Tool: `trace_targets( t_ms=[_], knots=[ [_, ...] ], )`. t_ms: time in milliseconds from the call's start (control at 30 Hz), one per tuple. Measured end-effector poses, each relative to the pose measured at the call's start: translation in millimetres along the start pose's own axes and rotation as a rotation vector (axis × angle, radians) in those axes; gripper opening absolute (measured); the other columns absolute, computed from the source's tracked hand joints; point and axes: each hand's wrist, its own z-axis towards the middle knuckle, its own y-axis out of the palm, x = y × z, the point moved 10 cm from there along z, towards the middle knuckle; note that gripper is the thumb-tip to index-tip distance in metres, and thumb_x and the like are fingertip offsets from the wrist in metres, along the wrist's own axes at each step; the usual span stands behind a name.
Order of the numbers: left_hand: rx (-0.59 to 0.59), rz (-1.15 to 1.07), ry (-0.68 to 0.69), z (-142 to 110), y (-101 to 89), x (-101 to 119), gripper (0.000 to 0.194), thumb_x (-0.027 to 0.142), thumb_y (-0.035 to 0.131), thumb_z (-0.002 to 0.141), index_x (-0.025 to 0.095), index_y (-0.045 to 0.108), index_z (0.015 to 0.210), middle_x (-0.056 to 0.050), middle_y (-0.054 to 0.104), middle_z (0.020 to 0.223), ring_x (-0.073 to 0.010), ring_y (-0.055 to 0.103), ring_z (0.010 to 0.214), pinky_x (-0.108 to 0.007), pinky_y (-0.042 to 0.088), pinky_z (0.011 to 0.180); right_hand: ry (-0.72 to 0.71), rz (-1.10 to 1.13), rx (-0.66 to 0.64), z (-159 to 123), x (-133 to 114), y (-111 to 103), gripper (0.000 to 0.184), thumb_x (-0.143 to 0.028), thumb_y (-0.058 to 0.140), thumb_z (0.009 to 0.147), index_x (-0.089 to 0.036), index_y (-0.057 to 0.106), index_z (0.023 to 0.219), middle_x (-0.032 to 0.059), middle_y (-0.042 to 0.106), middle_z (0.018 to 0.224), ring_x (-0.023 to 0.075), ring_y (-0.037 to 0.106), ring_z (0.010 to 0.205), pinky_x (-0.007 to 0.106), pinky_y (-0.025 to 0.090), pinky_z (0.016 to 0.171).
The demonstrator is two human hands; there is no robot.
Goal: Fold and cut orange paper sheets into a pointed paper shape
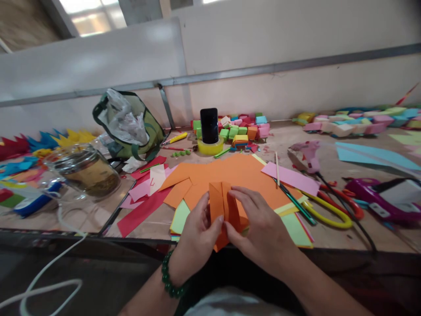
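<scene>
Between my two hands, just above the table's front edge, is a folded piece of orange paper (216,199) with upright creased panels. My left hand (197,232) grips its left side, thumb pressed on the front near the middle crease. A green bead bracelet (167,274) circles that wrist. My right hand (258,224) is closed on the paper's right side, with fingertips at the top and thumb by the lower middle. Behind and beneath the hands lie large orange sheets (226,169), on a stack of coloured paper (180,217).
A phone (209,125) stands on a yellow tape roll (210,147), before folded paper blocks (233,131). Left are a glass jar (88,171) and green bag (144,123). Right are yellow-handled scissors (329,215), a pink glue gun (309,156) with cord, and a purple tape dispenser (371,199).
</scene>
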Motion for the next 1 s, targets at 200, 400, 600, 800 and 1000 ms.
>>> trace_targets(
  t_ms=[200,400,600,800,1000],
  knots=[
    [-0.018,0.067,0.003,-1.0,-0.9,0.4,0.044,0.018,0.052,0.088,0.020,0.044,0.131,-0.010,0.054,0.133,-0.0224,0.053,0.120,-0.034,0.046,0.100,0.059,0.064,-0.010,4.5,10.0,0.9,0.046,-0.024,0.057,0.080,-0.014,0.048,0.124,0.0165,0.060,0.118,0.0279,0.057,0.109,0.046,0.051,0.091],
    [-0.046,0.047,-0.045,-4.5,-3.3,-6.7,0.050,0.026,0.053,0.088,0.017,0.040,0.136,-0.013,0.046,0.141,-0.0259,0.043,0.131,-0.041,0.037,0.108,0.333,0.412,0.068,6.3,44.2,-3.1,0.048,-0.030,0.065,0.078,-0.020,0.050,0.123,0.0042,0.064,0.088,0.0154,0.061,0.067,0.030,0.055,0.060],
    [-0.017,-0.064,-0.121,-9.9,-10.2,-10.3,0.050,0.032,0.057,0.088,0.020,0.042,0.134,-0.011,0.050,0.138,-0.0251,0.053,0.121,-0.035,0.048,0.097,0.535,0.917,-0.053,3.1,52.7,16.4,0.042,-0.029,0.068,0.076,-0.019,0.056,0.115,-0.0029,0.059,0.070,0.0126,0.058,0.062,0.027,0.052,0.061],
    [-0.003,-0.080,-0.171,-11.9,-17.0,-9.4,0.052,0.038,0.055,0.089,0.024,0.040,0.137,-0.010,0.060,0.126,-0.0225,0.065,0.100,-0.032,0.054,0.082,0.540,1.072,-0.135,1.5,49.7,20.9,0.041,-0.029,0.073,0.072,-0.020,0.063,0.111,-0.0024,0.061,0.069,0.0126,0.061,0.064,0.028,0.054,0.066],
    [0.019,0.185,-0.083,-0.7,-24.5,4.0,0.053,0.037,0.053,0.089,0.022,0.039,0.138,-0.010,0.065,0.114,-0.0215,0.065,0.093,-0.031,0.054,0.077,0.529,0.988,-0.121,3.7,53.9,13.7,0.021,-0.030,0.076,0.069,-0.017,0.063,0.079,0.0004,0.066,0.071,0.0130,0.063,0.064,0.025,0.054,0.062]
  ],
)
